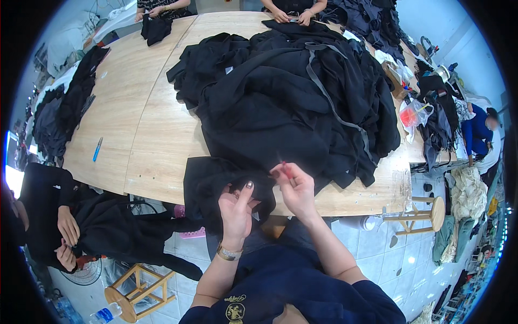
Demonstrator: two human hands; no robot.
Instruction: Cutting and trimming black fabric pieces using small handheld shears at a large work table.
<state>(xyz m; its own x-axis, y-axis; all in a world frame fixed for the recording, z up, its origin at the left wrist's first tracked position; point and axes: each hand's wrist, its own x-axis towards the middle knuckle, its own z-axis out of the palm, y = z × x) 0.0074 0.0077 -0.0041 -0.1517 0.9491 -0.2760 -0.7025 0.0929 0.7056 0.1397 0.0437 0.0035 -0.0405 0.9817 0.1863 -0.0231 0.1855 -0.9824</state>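
Pinching a small, blurred red object between thumb and fingers, held the right hand beside the left hand; placed the latter, with curled fingers and raised thumb, against a black cloth; could not tell from this view whether gripping fabric there; had the black cloth at the near edge of the desk, partly overhanging; faced a large heap of black garments just beyond, crossed by a grey strap; had a blue pen-like tool lying well apart, to the left.
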